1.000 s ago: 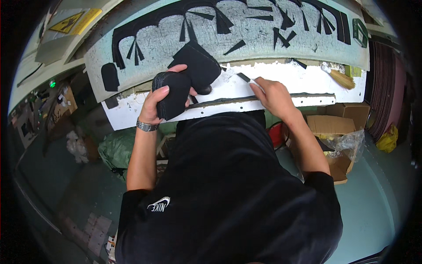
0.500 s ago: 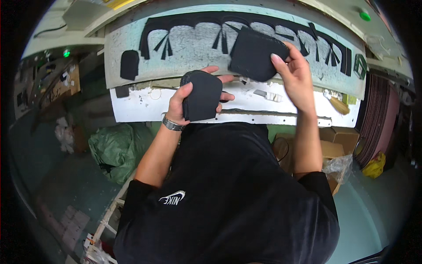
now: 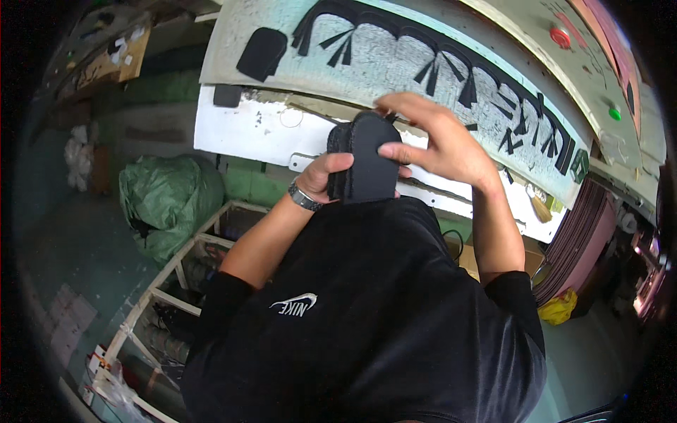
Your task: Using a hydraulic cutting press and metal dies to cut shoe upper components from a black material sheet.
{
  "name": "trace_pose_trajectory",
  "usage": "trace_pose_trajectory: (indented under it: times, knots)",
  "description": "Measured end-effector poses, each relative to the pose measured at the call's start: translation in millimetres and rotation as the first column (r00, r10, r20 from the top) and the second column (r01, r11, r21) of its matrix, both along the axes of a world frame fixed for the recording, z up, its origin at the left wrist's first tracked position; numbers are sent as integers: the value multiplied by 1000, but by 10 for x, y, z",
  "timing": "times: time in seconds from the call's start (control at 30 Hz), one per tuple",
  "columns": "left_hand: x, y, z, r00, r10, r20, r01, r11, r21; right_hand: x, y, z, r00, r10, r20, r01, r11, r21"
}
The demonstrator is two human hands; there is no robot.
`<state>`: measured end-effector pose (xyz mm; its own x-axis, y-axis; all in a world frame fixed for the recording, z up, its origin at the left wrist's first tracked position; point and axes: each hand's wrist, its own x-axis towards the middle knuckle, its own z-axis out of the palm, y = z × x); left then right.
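Note:
My left hand point(image 3: 326, 176), a metal watch at its wrist, is closed around a stack of black rounded pieces point(image 3: 374, 158) in front of my chest. The stack's layered edges show on the left, and some fingertips come out past its right side. Over the right of the stack arches my right hand point(image 3: 444, 144). Its thumb tip touches the top piece; its fingers are stretched apart from the thumb near the stack's rounded far end. Beyond my hands lies a black cut-out sheet point(image 3: 416, 32) with arched gaps and narrow wedge strips.
The cut sheet lies on a pale worn board point(image 3: 303, 77), with another black rounded piece point(image 3: 262, 53) at its left. A white ledge point(image 3: 240, 134) runs along the near side, holding a brush point(image 3: 539, 206). A green sack point(image 3: 169, 201) and a slatted frame point(image 3: 166, 275) stand left.
My right hand has brought its black piece down to the stack in my left hand. Both hands are now together, and the whole view has turned, tilting the bench.

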<state>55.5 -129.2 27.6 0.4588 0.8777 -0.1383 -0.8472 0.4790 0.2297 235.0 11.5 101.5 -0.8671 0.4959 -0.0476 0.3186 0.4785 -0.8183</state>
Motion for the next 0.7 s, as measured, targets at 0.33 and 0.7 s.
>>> trace_pose_trajectory:
  times: [0.33, 0.7]
  knots:
    - [-325, -293, 17, 989, 52, -137, -40, 996, 85, -359, -256, -61, 979, 149, 139, -130, 983, -132]
    - [-678, -554, -46, 979, -19, -201, -8, 991, -134, -834, -352, -114, 967, 220, 129, -154, 908, -390]
